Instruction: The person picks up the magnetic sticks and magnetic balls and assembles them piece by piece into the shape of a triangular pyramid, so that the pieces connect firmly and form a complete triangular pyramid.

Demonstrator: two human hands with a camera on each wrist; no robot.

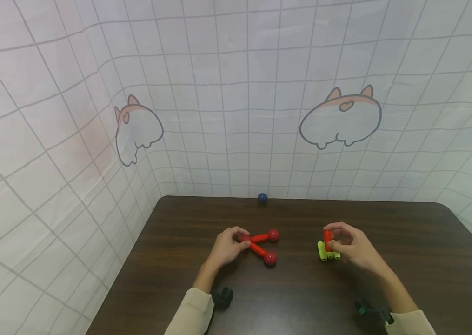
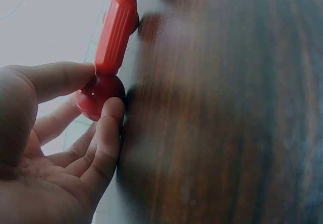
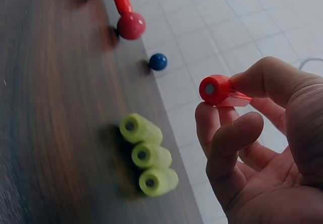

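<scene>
My left hand (image 1: 226,247) pinches a red ball (image 2: 101,95) between thumb and fingers. Two red rods (image 1: 258,250) spread from that ball in a V, each with another red ball (image 1: 270,258) at its far end. On the right, my right hand (image 1: 357,246) holds a loose red rod (image 3: 216,90) by thumb and fingertips, raised off the table. A pale metal disc shows in the rod's end. Three yellow-green rods (image 3: 151,156) lie side by side just below that hand, partly hidden by it in the head view.
A blue ball (image 1: 262,198) sits at the table's back edge. The dark wood table (image 1: 294,298) meets a white gridded cloth (image 1: 236,116) behind and at the left. Dark wrist-worn devices (image 1: 222,298) show near both sleeves.
</scene>
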